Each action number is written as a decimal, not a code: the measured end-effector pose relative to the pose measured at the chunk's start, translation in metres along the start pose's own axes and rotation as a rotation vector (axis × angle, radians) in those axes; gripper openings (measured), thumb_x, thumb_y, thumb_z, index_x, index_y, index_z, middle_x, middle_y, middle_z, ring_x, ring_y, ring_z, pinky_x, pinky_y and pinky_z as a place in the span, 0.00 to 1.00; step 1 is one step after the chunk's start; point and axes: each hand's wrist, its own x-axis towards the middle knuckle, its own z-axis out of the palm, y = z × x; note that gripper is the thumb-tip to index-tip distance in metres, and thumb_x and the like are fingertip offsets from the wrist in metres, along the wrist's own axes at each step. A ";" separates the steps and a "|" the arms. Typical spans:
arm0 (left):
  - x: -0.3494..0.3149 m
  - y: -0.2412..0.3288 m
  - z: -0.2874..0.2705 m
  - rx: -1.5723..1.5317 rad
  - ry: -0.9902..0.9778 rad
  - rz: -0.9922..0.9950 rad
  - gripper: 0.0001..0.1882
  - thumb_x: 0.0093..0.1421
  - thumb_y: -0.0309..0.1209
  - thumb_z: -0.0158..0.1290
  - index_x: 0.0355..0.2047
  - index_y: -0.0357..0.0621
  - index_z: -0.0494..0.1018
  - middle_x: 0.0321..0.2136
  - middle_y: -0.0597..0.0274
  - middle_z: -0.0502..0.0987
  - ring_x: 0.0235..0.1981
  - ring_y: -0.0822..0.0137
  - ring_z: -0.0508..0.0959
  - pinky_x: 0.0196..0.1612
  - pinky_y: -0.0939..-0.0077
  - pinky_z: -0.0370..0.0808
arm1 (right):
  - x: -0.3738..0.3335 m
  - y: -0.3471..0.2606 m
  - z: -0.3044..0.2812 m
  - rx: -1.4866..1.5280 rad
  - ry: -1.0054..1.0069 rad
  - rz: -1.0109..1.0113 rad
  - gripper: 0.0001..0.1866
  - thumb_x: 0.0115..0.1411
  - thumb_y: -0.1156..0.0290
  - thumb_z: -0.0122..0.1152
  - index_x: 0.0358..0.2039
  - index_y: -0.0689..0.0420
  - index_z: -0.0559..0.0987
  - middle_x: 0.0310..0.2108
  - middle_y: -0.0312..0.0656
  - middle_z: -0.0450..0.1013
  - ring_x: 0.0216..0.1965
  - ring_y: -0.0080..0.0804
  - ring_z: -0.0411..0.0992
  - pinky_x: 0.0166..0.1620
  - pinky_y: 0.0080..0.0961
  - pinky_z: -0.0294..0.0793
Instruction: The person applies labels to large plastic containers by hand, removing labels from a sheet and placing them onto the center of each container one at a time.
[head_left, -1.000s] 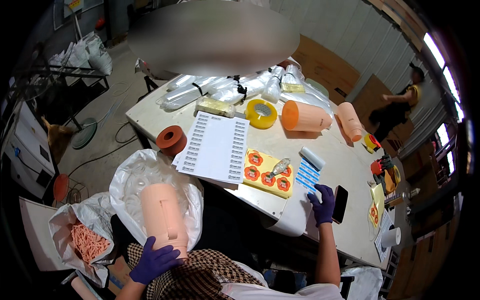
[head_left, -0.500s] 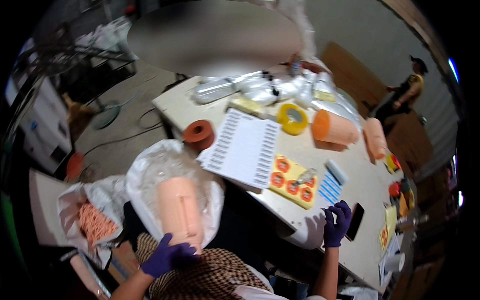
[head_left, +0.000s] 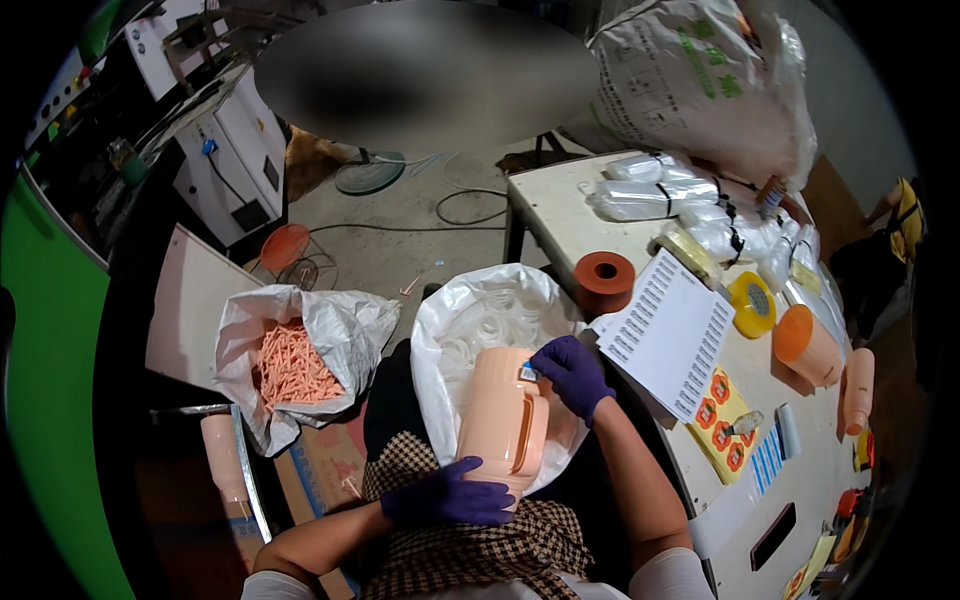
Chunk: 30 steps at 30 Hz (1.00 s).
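A peach plastic jug (head_left: 492,415) with a long handle lies tilted on my lap, over a white sack. My left hand (head_left: 450,492), in a purple glove, holds its lower end, the fingers laid across the side. At the upper end my right hand (head_left: 575,378), gloved too, has its fingertips pinched at a small blue-and-white sticker (head_left: 528,371) on the jug's surface. The fingers partly cover that spot, so whether the sticker is fully stuck down is hidden. Clear plastic rings (head_left: 490,325) fill the white sack (head_left: 432,350) behind the jug.
A sack of peach pieces (head_left: 295,365) stands left. The table (head_left: 560,200) on my right bears brown tape (head_left: 604,282), label sheets (head_left: 668,335), yellow tape (head_left: 752,304), blue sticker strips (head_left: 767,460), a phone (head_left: 773,537) and another peach jug (head_left: 806,346). A person stands far right.
My right hand has come from above the table to the jug, where a blue-and-white sticker now shows at its fingertips. The view has turned left. My left hand stays on the jug.
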 end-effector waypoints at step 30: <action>0.057 -0.164 0.060 -0.817 0.469 -0.810 0.16 0.61 0.25 0.44 0.45 0.37 0.78 0.38 0.61 0.80 0.38 0.70 0.77 0.45 0.75 0.74 | -0.215 -0.011 -0.179 -0.628 0.564 -0.024 0.23 0.56 0.82 0.60 0.53 0.56 0.78 0.40 0.44 0.77 0.39 0.42 0.77 0.44 0.31 0.77</action>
